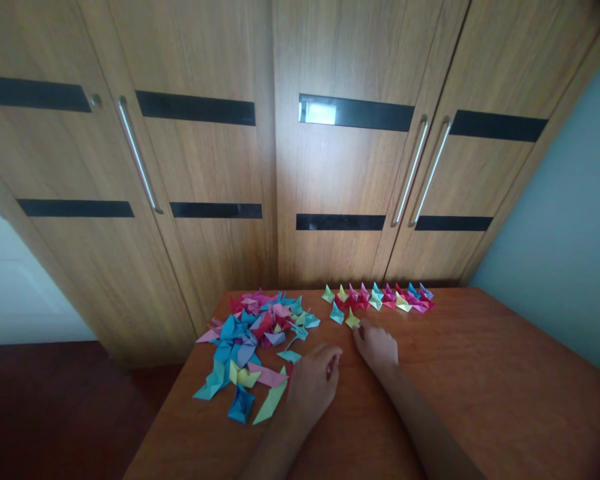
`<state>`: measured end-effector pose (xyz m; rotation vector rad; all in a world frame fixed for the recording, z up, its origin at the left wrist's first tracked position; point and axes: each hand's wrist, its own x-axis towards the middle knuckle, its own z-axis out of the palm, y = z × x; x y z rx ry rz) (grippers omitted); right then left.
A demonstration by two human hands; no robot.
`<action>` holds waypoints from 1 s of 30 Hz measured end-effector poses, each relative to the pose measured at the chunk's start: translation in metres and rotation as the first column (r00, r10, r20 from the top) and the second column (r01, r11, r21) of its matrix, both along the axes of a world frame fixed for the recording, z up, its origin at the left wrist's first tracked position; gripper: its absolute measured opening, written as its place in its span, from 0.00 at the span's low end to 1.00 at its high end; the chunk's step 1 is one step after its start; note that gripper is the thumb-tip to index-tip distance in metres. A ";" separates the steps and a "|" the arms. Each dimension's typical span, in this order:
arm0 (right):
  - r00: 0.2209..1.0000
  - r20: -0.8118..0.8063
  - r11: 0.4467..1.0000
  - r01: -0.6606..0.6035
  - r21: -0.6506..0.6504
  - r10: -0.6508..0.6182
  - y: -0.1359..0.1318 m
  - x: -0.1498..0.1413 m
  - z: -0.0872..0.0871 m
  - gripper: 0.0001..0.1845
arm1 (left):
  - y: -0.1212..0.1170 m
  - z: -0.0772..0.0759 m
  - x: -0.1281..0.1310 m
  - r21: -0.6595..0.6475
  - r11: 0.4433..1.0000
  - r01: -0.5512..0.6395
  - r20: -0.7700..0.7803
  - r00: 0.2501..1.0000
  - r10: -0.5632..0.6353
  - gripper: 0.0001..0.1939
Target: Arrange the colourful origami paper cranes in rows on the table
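My right hand (379, 347) reaches over the table with its fingertips pinched at the edge of a small yellow folded-paper piece (352, 320). Just left of that piece stands a light blue folded-paper piece (337, 313). My left hand (314, 379) is closed, fingers curled inward, beside a loose heap of colourful folded paper (260, 327). Whatever its fingers may hold is hidden. Close to its wrist lie a pale green paper piece (271, 403) and a dark blue one (241, 404).
Pointed paper pieces (375, 297) stand in rows along the back of the brown wooden table (480, 387). Behind it rises a wooden wardrobe (330, 173) with metal handles. A pale wall (565, 247) borders the right side.
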<state>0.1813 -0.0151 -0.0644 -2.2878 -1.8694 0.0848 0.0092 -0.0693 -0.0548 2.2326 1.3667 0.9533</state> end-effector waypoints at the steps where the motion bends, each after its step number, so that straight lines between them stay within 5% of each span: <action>1: 1.000 0.006 1.000 0.007 -0.002 -0.007 0.002 -0.001 0.000 0.18 | -0.001 0.000 0.000 -0.001 1.000 0.003 -0.003 1.000 -0.003 0.14; 15: 0.998 0.020 0.997 0.066 0.032 -0.067 0.023 -0.010 -0.005 0.18 | -0.005 0.006 0.001 -0.007 1.000 0.030 -0.025 0.999 -0.030 0.13; 30: 0.997 -0.070 1.000 0.019 0.013 -0.018 0.006 -0.008 -0.005 0.20 | -0.004 0.007 -0.001 -0.003 1.000 0.029 -0.067 0.997 -0.030 0.13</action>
